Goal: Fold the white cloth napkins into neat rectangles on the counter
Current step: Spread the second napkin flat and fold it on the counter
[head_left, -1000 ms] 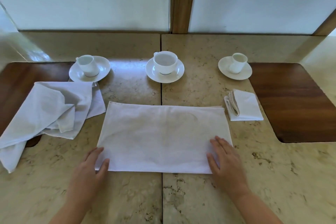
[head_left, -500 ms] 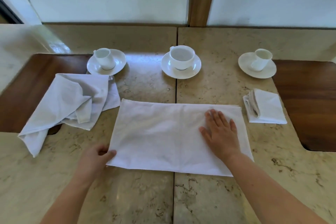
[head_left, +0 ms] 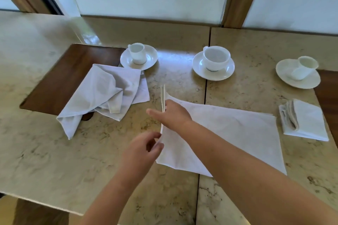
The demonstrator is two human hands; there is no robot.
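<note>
Head cam: both hands are on the white napkin (head_left: 228,133) mid-counter (head_left: 54,151), its left edge lifted upright. The right hand (head_left: 169,113) grips that edge near the top, and the left hand (head_left: 144,150) pinches it lower down. A crumpled napkin (head_left: 108,93) sits left, a folded napkin (head_left: 305,120) right.

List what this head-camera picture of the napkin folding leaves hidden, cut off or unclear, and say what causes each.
1. Head view: the right hand and forearm cover part of the half-folded napkin, so its crease there is unseen.
2. The left hand is motion-blurred; its exact hold on the near edge is unclear.
3. The crumpled napkin hides part of the wooden inlay.
4. The right inlay is cut off by the frame edge.
</note>
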